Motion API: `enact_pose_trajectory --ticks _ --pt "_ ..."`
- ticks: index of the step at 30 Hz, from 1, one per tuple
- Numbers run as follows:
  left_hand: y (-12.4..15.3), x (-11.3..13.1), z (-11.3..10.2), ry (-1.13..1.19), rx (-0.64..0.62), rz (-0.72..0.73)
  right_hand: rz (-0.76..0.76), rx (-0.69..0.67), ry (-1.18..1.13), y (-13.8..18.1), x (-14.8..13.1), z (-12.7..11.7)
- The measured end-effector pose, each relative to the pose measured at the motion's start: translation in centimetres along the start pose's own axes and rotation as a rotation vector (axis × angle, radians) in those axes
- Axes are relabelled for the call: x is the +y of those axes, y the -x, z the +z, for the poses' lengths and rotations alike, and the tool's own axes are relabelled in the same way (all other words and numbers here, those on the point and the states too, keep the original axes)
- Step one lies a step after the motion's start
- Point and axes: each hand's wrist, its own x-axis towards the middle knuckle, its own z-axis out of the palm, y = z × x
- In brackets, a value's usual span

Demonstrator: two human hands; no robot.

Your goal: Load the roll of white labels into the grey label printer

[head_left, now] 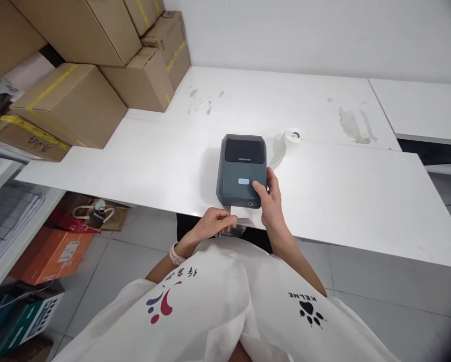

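A dark grey label printer (231,176) with a black window and a pale button stands near the front edge of the white table. Out of its front comes a white paper strip (244,212). My left hand (215,222) is closed, pinching the strip's left side between thumb and fingers. On the printer's right side my right hand (271,201) grips the casing, its thumb on top beside the button and its fingers along the side. Behind and to the right, a white paper roll (292,136) lies on the table, with a strip running from it towards the printer's rear.
Cardboard boxes (72,103) are stacked at the back left of the white table (346,201). A wall rises behind it. Below on the left are a shelf with papers (10,226), an orange box (52,254) and a paper bag (119,216). Table gaps show at far right.
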Motion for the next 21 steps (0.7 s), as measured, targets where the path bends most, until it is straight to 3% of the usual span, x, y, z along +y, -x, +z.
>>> enact_pose_trajectory --ticks 2,6,8,11,16,21 --pt "0.2 -0.4 -1.3 -0.028 0.079 0.039 0.016 0.003 0.012 -0.6 -0.7 0.3" --pt "0.1 -0.6 -3.1 -0.037 0.494 0.218 0.047 0.035 0.052 -1.5 -1.1 0.5" --pt "-0.3 -0.4 -3.3 -0.056 0.604 0.313 0.039 0.042 0.080 -1.8 -1.1 0.6" --pt "-1.2 0.0 -2.8 -0.103 0.559 0.386 0.022 0.034 0.125 -2.1 -1.2 0.4" --pt "-1.9 0.3 -1.3 -0.145 0.410 0.366 0.001 -0.014 0.103 -0.6 -0.8 -0.6" --pt "-2.0 1.3 -1.4 -0.084 0.409 0.456 -0.021 -0.019 0.138 1.8 -0.5 -1.3"
